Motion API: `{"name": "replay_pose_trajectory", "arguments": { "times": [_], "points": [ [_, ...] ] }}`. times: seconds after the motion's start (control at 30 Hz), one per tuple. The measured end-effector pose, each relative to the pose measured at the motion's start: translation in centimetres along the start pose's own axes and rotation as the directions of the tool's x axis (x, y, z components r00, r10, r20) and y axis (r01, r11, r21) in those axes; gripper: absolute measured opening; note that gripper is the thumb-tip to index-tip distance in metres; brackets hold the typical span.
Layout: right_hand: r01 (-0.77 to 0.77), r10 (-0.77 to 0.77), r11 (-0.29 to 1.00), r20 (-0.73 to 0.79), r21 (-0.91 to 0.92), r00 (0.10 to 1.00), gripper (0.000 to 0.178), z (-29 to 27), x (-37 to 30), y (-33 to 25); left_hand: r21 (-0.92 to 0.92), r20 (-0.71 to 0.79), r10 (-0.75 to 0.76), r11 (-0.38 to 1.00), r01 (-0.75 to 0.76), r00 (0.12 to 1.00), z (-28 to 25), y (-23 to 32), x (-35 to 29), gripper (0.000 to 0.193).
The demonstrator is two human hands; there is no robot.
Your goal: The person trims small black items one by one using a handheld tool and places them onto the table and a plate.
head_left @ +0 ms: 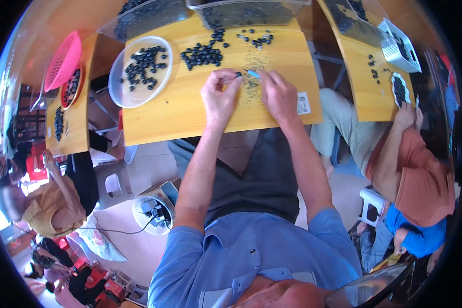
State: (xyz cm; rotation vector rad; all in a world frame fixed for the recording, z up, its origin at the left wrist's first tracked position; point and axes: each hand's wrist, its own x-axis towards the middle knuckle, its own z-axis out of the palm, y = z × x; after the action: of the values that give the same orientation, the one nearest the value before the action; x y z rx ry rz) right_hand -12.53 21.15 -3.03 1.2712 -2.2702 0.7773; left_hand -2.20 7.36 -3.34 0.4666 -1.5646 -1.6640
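Note:
My left hand (221, 96) pinches one small dark round bead-like piece (238, 75) between thumb and fingertips. Close beside it, my right hand (279, 95) is closed round a small tool with a blue part (253, 74); its tip points toward the piece and its exact kind is not clear. Dark crumbs or shavings (254, 61) lie scattered on the wooden table (164, 120) under and beyond both hands. Past my left hand lies a pile of the same dark round pieces (203, 55). A smaller cluster (262, 40) sits farther off, mixed with some pale bits.
A round translucent tray (117, 84) holding dark pieces stands at the left. Clear bins (249, 14) line the table's far edge. A printed label (303, 102) is near the right edge. Co-workers sit at side tables, with a white basket (399, 46) right and a pink basket (63, 61) left.

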Motion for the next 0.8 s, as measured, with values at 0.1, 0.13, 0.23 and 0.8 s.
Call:
{"name": "replay_pose_trajectory", "arguments": {
  "times": [0.1, 0.13, 0.23, 0.8],
  "points": [
    [-0.013, 0.013, 1.000, 0.017, -0.010, 1.000, 0.034, -0.3, -0.3, 0.4, 0.134, 0.029, 0.055, 0.989, -0.058, 0.998, 0.3, -0.2, 0.1, 0.020],
    [-0.001, 0.001, 1.000, 0.009, 0.014, 1.000, 0.034, -0.2, -0.3, 0.4, 0.181, 0.032, 0.084, 0.980, -0.088, 0.996, 0.3, -0.1, 0.1, 0.020],
    [-0.017, 0.017, 1.000, 0.034, -0.014, 0.999, 0.033, -0.4, -0.3, 0.2, 0.243, 0.041, 0.083, 0.966, -0.091, 0.996, -0.1, 0.0, 0.2, 0.021],
    [0.005, -0.004, 0.998, -0.020, 0.065, 1.000, 0.031, -0.4, 0.1, 0.3, 0.718, -0.123, 0.237, 0.691, -0.078, 0.964, -14.7, 5.0, 7.4, 0.019]
  ]
}}
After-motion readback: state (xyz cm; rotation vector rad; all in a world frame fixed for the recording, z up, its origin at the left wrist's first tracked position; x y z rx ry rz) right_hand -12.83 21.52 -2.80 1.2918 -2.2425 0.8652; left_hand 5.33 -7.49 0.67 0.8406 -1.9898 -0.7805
